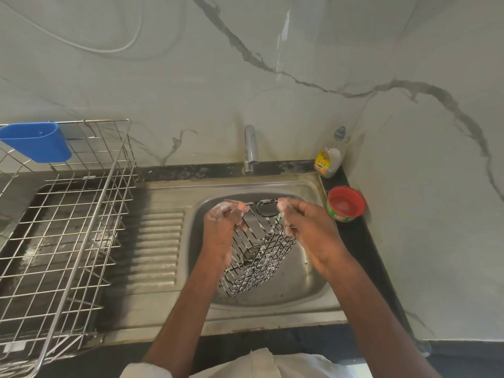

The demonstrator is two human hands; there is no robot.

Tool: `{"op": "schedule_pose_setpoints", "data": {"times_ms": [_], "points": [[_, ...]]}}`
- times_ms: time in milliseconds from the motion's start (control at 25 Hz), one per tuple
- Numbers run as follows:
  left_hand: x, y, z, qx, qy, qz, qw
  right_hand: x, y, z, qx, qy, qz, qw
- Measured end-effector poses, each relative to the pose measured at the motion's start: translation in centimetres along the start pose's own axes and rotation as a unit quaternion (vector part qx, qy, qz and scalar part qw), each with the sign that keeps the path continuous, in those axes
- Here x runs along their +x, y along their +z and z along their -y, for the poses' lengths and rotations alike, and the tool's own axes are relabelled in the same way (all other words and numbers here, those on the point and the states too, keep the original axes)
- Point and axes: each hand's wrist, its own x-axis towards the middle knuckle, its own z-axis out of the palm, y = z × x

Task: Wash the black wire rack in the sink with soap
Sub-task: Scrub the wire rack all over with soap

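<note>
1. Nearest to me I see a white garment point(272, 364) at the bottom edge, and two bare forearms going forward over the dark counter point(368, 255) edge.
2. The steel sink point(311, 271) is next. The black wire rack point(259, 255) is held above its bowl, tilted, with the lower corner toward me and the upper end with the hook loop away from me. White soap foam sits on many of its wires.
3. My left hand point(222, 227) holds the upper left side of the rack; its grip is closed, fingers curled around the wire, and foam covers the knuckles.
4. My right hand point(302, 222) holds the upper right side; its grip is also closed on the wire, with foam on the fingertips.
5. To the left of the bowl there is the ribbed drainboard point(155, 244), and further left a steel dish rack point(62, 227) stands over a dark tray.
6. A blue plastic holder point(38, 141) hangs on the far rim of that dish rack.
7. To the right of the sink, on the counter, stands a round red tub of dish soap point(345, 203), with its top open.
8. Behind it, in the corner, is a dish liquid bottle point(331, 156) with a yellow label.
9. The chrome tap point(250, 148) rises behind the bowl, and I see no water running from it.
10. The farthest is the marble-pattern wall point(272, 64) with grey veins.
</note>
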Motion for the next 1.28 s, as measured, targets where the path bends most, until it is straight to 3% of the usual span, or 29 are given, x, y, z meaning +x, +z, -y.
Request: {"op": "schedule_pose_setpoints", "data": {"times_ms": [200, 320, 400, 520, 600, 720, 800, 920, 1000, 1160, 1200, 1280], "points": [[-0.2, 0.1, 0.3, -0.004, -0.011, -0.016, 1.000, 0.1, 0.3, -0.9, -0.155, -0.066, -0.045, 0.985], [-0.2, -0.1, 0.6, -0.008, -0.023, -0.019, 1.000, 0.0, -0.1, -1.1, -0.331, -0.128, -0.089, 0.931], [-0.3, 0.0, 0.8, -0.007, -0.022, -0.018, 1.000, -0.3, -0.1, -0.9, -0.301, -0.128, -0.102, 0.939], [-0.7, 0.2, 1.0, -0.007, -0.022, -0.020, 1.000, -0.3, -0.2, -0.7, -0.092, -0.018, -0.066, 0.993], [-0.8, 0.2, 1.2, -0.006, -0.029, -0.026, 0.999, 0.2, -0.8, -1.2, -0.030, 0.022, -0.051, 0.998], [-0.7, 0.1, 1.7, 0.007, -0.033, -0.024, 0.999, 0.2, -1.3, -1.1, -0.070, -0.003, -0.040, 0.997], [-0.7, 0.1, 1.9, 0.015, -0.027, -0.018, 0.999, -0.3, -1.2, -0.5, -0.166, -0.040, -0.024, 0.985], [-0.9, 0.2, 1.6, 0.018, -0.022, -0.010, 1.000, -0.3, -1.1, -0.1, -0.367, -0.092, -0.059, 0.924], [-0.9, 0.2, 1.4, 0.004, -0.023, -0.012, 1.000, -0.4, -1.2, -0.1, -0.430, -0.090, -0.086, 0.894], [-0.7, 0.1, 1.5, -0.017, -0.021, -0.014, 1.000, -1.2, 0.3, 0.0, -0.282, -0.123, -0.122, 0.944], [-0.8, 0.2, 1.5, -0.015, -0.018, -0.008, 1.000, -1.5, 1.1, 0.3, -0.271, -0.154, -0.095, 0.946], [-0.9, 0.5, 1.5, -0.004, -0.014, 0.007, 1.000, -1.8, 2.3, -0.1, -0.328, -0.230, -0.034, 0.916]]}}
